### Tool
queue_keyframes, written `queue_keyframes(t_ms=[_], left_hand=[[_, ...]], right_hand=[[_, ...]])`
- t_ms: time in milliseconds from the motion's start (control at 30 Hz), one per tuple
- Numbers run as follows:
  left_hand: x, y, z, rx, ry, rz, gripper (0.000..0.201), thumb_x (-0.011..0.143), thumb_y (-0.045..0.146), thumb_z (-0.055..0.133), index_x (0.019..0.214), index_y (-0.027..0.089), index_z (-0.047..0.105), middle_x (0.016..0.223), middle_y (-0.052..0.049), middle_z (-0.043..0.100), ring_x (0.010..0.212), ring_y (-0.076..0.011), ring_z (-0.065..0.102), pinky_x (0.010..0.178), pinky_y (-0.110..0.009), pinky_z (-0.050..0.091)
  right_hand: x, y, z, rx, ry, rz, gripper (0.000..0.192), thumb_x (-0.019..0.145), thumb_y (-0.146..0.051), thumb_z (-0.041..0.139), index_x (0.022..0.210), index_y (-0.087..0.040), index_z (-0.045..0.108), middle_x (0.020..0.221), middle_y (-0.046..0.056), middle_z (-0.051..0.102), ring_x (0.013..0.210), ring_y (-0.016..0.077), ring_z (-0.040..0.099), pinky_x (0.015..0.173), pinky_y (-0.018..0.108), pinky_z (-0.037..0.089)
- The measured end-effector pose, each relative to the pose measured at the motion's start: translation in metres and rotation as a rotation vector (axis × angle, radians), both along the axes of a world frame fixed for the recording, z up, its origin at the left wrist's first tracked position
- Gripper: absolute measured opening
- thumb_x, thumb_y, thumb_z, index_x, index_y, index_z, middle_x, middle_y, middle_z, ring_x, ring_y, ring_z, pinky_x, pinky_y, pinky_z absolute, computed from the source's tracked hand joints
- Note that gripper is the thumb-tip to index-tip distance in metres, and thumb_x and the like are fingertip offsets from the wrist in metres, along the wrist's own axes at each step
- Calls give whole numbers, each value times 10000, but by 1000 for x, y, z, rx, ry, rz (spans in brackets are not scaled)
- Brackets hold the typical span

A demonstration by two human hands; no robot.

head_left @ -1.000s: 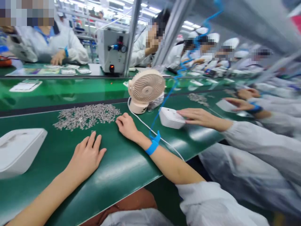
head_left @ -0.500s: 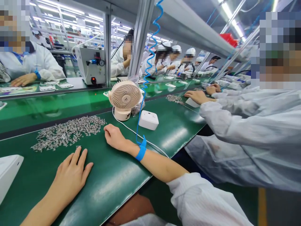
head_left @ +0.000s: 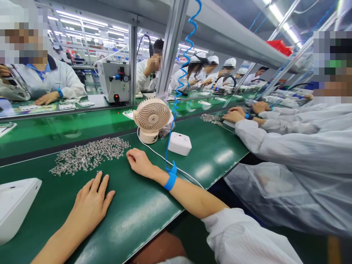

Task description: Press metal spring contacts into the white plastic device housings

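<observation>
On the worktop [head_left: 143,209] the heap of small parts [head_left: 89,157] lies behind the left hand [head_left: 89,205] and left of the right hand [head_left: 140,162]. The fan [head_left: 152,119] stands behind the right hand, a box [head_left: 179,143] at its right.

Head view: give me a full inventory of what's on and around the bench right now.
small metal parts: one loose pile, silver, on the green surface beyond both hands
second parts pile: one, silver, farther right by a co-worker's hands
desk fan: one, beige, upright behind the pile
white box: one, right of the fan
white housing: one, at the left edge
white cable: one, running from the fan past the wrist
machine: one, grey-white, across the belt
green belt: one, glossy
co-workers: several, white coats, right and across
wrist strap: one, blue, coiled cord upward, right wrist
left hand: flat on belt, empty
right hand: loosely curled on belt beside the pile
</observation>
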State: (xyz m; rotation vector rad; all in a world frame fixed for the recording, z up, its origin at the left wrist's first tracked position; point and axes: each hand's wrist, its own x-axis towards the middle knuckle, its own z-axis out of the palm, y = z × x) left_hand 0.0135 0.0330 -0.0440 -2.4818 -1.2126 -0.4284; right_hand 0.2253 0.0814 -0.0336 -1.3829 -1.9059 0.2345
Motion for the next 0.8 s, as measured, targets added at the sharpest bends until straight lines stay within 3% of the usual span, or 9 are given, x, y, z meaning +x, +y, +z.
queue_keyframes(t_ms=[267,633,800], left_hand=[[-2,3,-7,-26,-23,16,587,925,416,163,1204,95,568,1276,-156,492,1026,-311,543,814,-449,482],[-9,10,-8,-34,-23,-11,640,910,470,144,1206,92,567,1278,-148,495,1041,-313,534,840,-452,472],[-6,13,-7,-94,-4,45,602,883,438,190,1209,94,561,1294,-155,475,1041,-323,524,835,-472,462]], right_hand=[[1,4,-2,-17,35,-25,248,682,33,450,640,-196,366,627,-37,391,583,127,414,564,226,308],[-3,2,2,11,41,-12,291,695,10,462,641,-214,284,614,-48,372,575,125,406,548,226,305],[-4,1,7,46,27,-5,276,650,19,482,627,-210,328,639,-34,409,624,139,443,587,224,351]])
